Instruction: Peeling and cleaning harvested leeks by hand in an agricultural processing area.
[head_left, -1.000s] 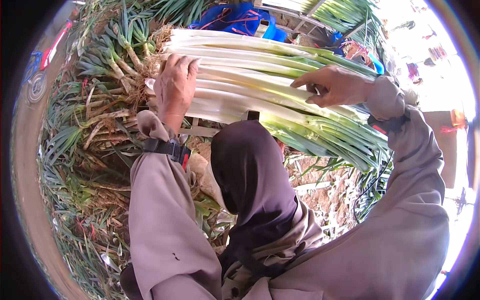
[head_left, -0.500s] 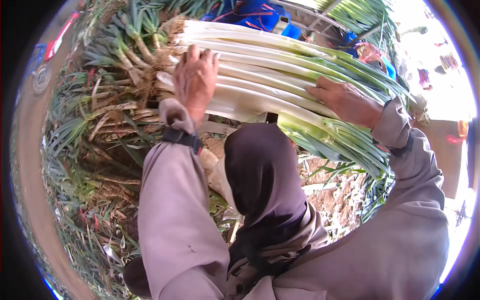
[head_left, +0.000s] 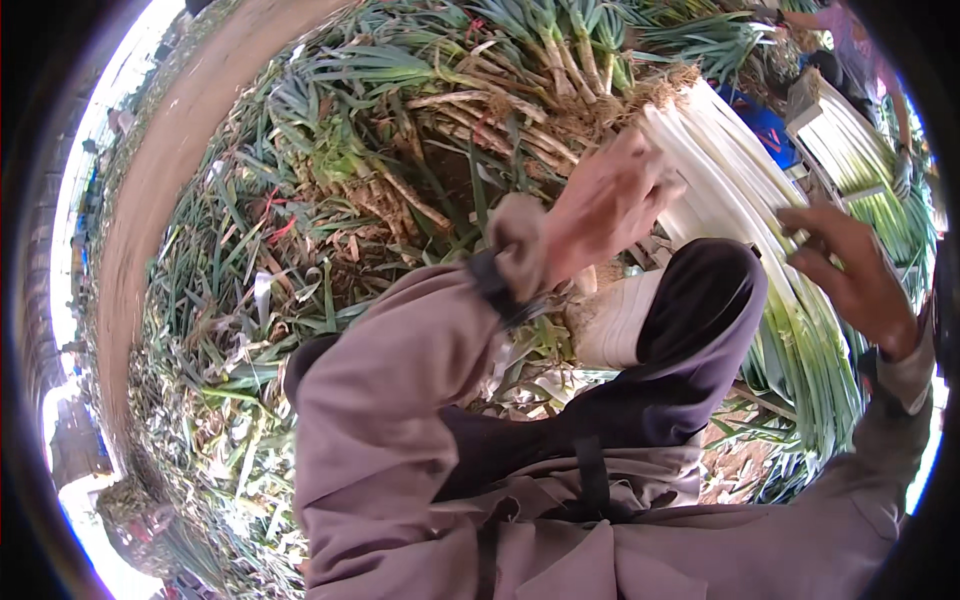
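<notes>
A row of long leeks (head_left: 730, 180) lies side by side, white shanks toward the far end and green leaves toward me. Their roots (head_left: 668, 82) bunch together at the far end. Close beside the white shanks is my left hand (head_left: 612, 205), its fingers partly curled and smeared by motion. Whether it touches the leeks I cannot tell. Over the right edge of the row, near where white turns green, hovers my right hand (head_left: 850, 265) with its fingers apart and nothing in them. Untrimmed leeks (head_left: 490, 110) with roots lie to the left of the row.
My bent knee (head_left: 710, 290) reaches the row's near left side. Leaf scraps (head_left: 240, 420) cover the ground at left, by a brown dirt path (head_left: 135, 250). Beyond the row are a blue object (head_left: 765, 130), another leek bundle (head_left: 850, 150) and a person's gloved hand (head_left: 903, 172).
The view has swung left, so the leeks now appear farther right and steeper. My right hand has lifted off the leeks with its fingers spread; my left hand has shifted from their tops toward their side.
</notes>
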